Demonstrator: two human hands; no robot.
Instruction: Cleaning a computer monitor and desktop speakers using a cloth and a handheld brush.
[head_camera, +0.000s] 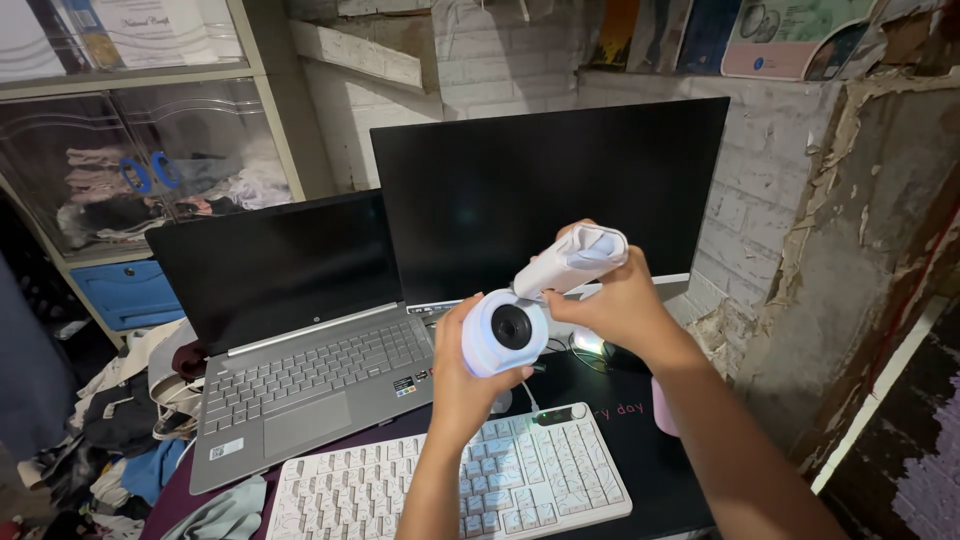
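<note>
A white round camera (508, 331) with a dark lens faces me, held up above the desk. My left hand (462, 378) grips its round body from below and behind. My right hand (612, 300) holds its white stand arm (570, 262), which angles up and to the right from the camera body. A thin white cable (527, 396) hangs down from the camera toward the white keyboard (455, 490).
A silver laptop (300, 330) with a dark screen sits open at left. A large dark monitor (545, 190) stands behind my hands. The white keyboard lies on a dark desk mat (640, 455). Clothes are piled at lower left (120, 420); a peeling wall rises at right.
</note>
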